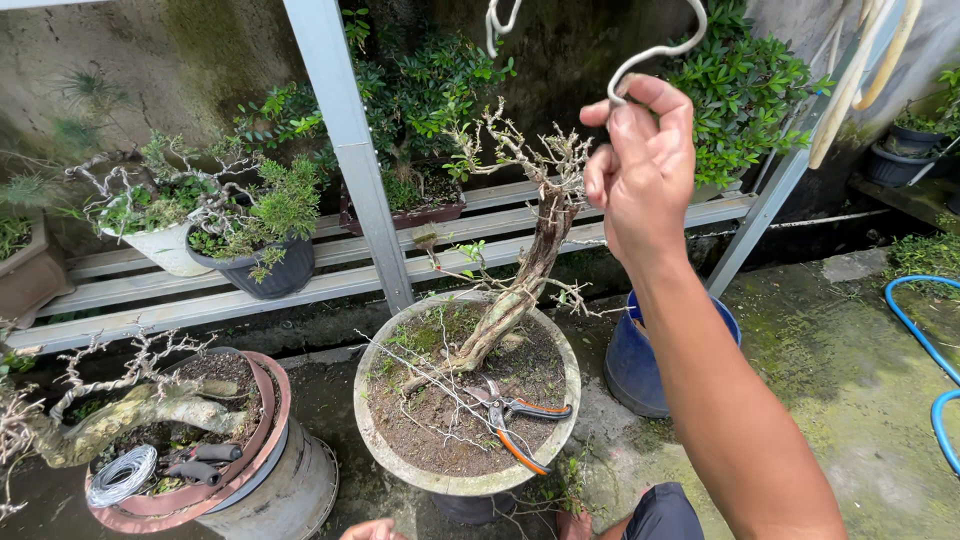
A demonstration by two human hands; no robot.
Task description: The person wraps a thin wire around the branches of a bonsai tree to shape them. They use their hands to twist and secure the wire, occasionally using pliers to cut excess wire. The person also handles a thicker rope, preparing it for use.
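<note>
My right hand [640, 165] is raised in front of a bare-branched bonsai tree [530, 250] and pinches the end of a thick grey wire [655, 50] that curls up out of the top of the view. The tree leans in a round grey pot [560, 400] of soil. Orange-handled pruning shears [515, 420] lie on the soil next to several cut twigs. Of my left hand [372, 529] only a sliver shows at the bottom edge, below the pot; what it does is hidden.
A second bonsai [110, 420] stands lower left in a reddish pot with a wire coil [120, 475] and dark pliers [200, 460]. Potted plants line a slatted metal rack [330, 260] behind. A blue pot [640, 365] and a blue hose [925, 340] sit on the right.
</note>
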